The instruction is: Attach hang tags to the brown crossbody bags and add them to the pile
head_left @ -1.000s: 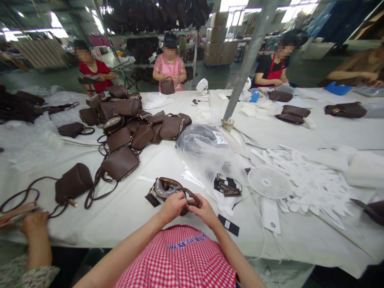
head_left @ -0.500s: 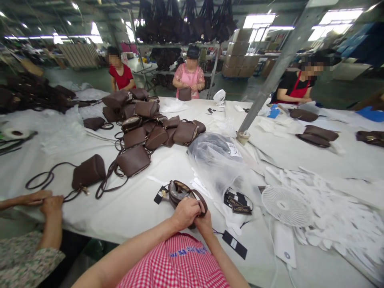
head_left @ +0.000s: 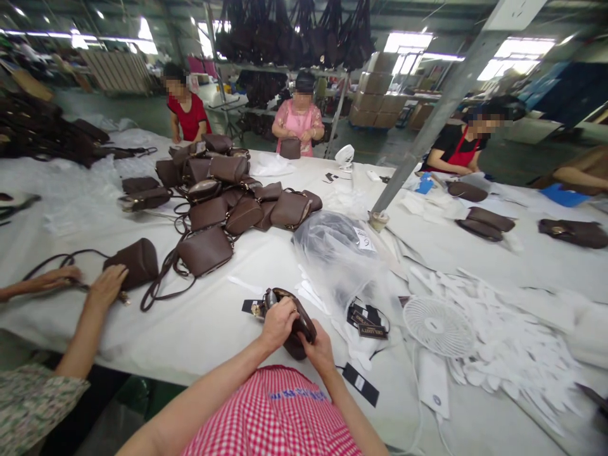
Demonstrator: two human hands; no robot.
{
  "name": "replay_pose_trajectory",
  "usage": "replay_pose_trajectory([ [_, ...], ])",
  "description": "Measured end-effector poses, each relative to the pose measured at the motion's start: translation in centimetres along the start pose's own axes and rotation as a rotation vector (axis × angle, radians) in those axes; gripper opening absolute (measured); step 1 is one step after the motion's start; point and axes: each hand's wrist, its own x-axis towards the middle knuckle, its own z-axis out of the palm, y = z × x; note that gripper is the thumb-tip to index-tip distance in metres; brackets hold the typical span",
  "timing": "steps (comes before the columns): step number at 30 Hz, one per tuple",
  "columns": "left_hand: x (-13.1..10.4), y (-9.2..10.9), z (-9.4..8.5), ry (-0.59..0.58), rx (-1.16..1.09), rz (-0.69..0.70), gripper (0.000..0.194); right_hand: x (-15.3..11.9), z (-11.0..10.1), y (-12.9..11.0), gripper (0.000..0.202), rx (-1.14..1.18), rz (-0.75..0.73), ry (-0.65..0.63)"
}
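Note:
A small dark brown handbag stands in front of me with its zip opening facing up. My left hand is closed on the near edge of that opening, its fingertips partly inside. On the right end of the rim, my right hand grips with the thumb on top; its other fingers are hidden behind the bag. A black tag lies by the bag's left end, near a gold-coloured fitting. Another black tag lies to the right of my right hand.
A pile of brown handbags covers the table's left middle. Beyond my hands sits a clear plastic bag; a white fan and white paper pieces lie right. A co-worker's hand touches a bag at left. A metal post rises from the table.
My hands have moved apart along the rim, the left one leftward. The strap loop they held has dropped from view. At left, the co-worker's hand has reached up to the bag there.

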Motion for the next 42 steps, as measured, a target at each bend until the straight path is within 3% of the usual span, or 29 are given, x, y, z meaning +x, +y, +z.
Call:
replay_pose_trajectory([
  [6,0.2,-0.7,-0.7,0.001,0.121,-0.037,0.015,0.2,0.0,0.2,0.018,-0.005,0.012,-0.065],
  [18,1.2,0.7,-0.5,-0.288,0.252,-0.115,0.018,-0.5,-2.0,2.3,0.019,0.011,0.069,-0.081],
  [26,0.4,0.3,-0.4,-0.119,0.242,-0.057,0.021,-0.1,-3.5,1.3,0.017,-0.027,0.079,-0.122],
  [34,0.5,-0.1,-0.2,-0.1,0.14,-0.016,0.018,-0.3,-3.6,0.7,0.017,-0.044,0.088,-0.102],
  [42,0.4,-1.0,-1.4,0.018,0.163,-0.085,0.016,-0.3,-4.2,1.2,0.021,-0.019,0.136,-0.115],
])
